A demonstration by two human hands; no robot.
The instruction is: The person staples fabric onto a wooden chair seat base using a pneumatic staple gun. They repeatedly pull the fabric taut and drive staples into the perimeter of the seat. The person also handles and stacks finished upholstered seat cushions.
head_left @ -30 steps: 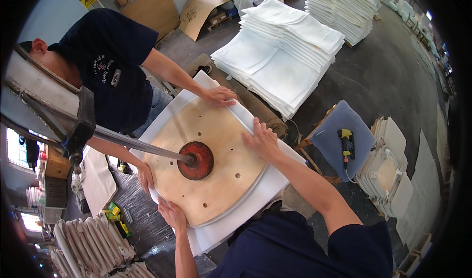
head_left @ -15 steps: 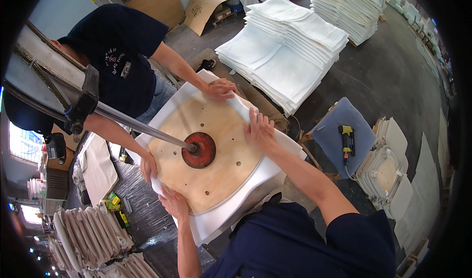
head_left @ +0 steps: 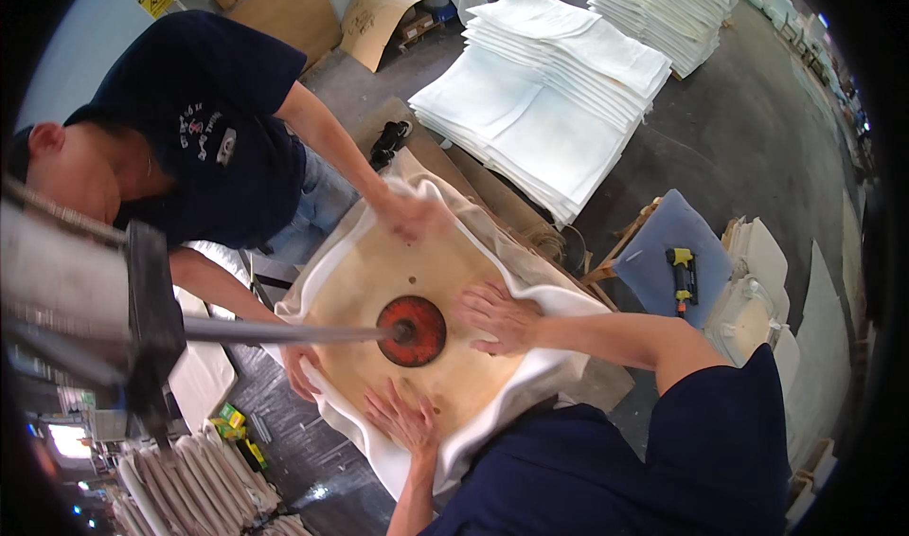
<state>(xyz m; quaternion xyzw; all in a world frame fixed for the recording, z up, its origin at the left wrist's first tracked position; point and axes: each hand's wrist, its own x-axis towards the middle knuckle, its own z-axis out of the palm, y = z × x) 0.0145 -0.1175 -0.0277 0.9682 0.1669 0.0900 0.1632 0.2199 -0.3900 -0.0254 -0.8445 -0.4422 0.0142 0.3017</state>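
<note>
A pale plywood panel [head_left: 355,271] with small holes lies on white padding [head_left: 544,366], whose edges stand up wavy around it. Beige fabric [head_left: 606,384] shows beneath the padding. On the panel's middle sits a red round disc [head_left: 428,347] at the end of a metal rod [head_left: 284,331]. My left hand [head_left: 405,420] rests with spread fingers on the panel's near edge. Right of the disc, my right hand [head_left: 497,318] is flat on the wood, fingers apart. Across from me, a co-worker's one hand [head_left: 417,219] is motion-blurred over the far edge; the other [head_left: 301,370] touches the left rim.
A black clamp block [head_left: 156,313] and blurred frame of the press stand at the left. White padding sheets [head_left: 540,91] are stacked beyond the panel. At right, a staple gun [head_left: 682,278] lies on a blue cushion [head_left: 653,252]. Rolled beige covers [head_left: 194,474] are piled lower left.
Both my hands have moved from the padding's edges inward onto the panel. The panel and disc appear lower, the padding edges now rise in waves, and beige fabric shows. The co-worker's far hand has lifted.
</note>
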